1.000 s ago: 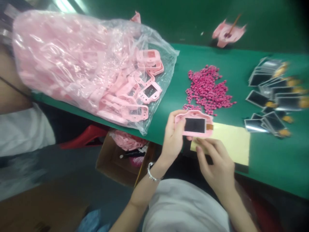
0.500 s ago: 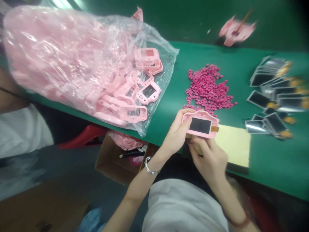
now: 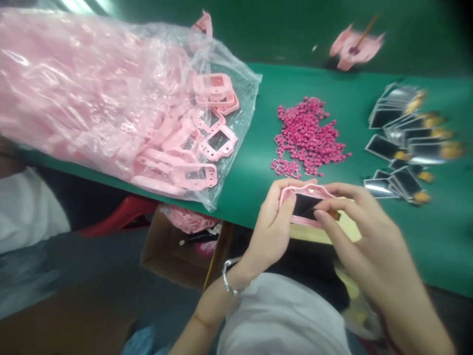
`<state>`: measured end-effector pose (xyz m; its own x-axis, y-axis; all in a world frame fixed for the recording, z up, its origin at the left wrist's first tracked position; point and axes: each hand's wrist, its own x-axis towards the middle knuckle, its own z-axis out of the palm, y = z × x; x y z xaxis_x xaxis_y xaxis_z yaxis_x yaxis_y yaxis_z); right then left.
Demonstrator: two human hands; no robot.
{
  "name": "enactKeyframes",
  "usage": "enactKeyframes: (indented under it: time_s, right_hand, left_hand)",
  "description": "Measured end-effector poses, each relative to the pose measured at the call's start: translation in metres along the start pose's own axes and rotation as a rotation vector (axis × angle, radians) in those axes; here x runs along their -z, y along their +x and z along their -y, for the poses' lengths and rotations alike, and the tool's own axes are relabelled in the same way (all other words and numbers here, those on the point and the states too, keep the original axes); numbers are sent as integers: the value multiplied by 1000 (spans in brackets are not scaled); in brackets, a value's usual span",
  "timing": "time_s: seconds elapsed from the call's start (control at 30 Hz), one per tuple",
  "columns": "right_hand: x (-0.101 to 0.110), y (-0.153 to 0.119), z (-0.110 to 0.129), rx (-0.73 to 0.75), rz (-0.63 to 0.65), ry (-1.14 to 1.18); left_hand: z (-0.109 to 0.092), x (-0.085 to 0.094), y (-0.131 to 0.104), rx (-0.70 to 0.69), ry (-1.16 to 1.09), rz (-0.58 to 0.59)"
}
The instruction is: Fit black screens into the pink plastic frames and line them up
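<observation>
A pink plastic shell with a dark screen inside is held over the table's near edge. My left hand grips its left end, thumb on the frame beside the screen. Over the right end is my right hand, its thumb and index finger pinched together at the screen's right edge; its other fingers reach behind the shell's far rim. An orange ribbon piece shows partly beneath those fingers. Just beyond the shell lies a heap of magenta button pieces. Yellow sheets are partly covered by the hands.
A clear bag of pink shells covers the green table's left side. Loose screens lie at right, and a pink part with a stick stands behind. Below are a cardboard box, a red stool and another person's white sleeve.
My right hand has come up from beneath the shell to its right end, fingertips now at the screen's edge. The shell sits slightly lower in view, and the table scene has shifted left.
</observation>
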<state>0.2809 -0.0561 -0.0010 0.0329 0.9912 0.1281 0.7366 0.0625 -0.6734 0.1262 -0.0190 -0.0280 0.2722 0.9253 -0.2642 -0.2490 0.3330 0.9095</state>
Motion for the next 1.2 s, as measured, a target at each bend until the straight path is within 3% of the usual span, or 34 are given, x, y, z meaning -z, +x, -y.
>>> enactKeyframes:
  time_s: [0.4, 0.7, 0.87, 1.03, 1.13, 1.2]
  right_hand:
    - [6, -3, 3, 46, 24, -65]
    - [-4, -4, 3, 75, -58, -145]
    - [-1, -6, -7, -198, -114, 126]
    - [-11, -13, -9, -384, -18, 419]
    - [-17, -24, -19, -454, 35, 536]
    - [-8, -36, -41, -551, -34, 491]
  left_hand:
    - [1, -4, -6, 1, 4, 0]
    - [4, -4, -10, 8, -20, -5]
    - [12, -5, -12, 53, -37, -65]
    - [12, -13, -13, 4, 91, -156]
    - [10, -13, -14, -103, 277, -75]
    - [5, -2, -8, -259, 490, 5]
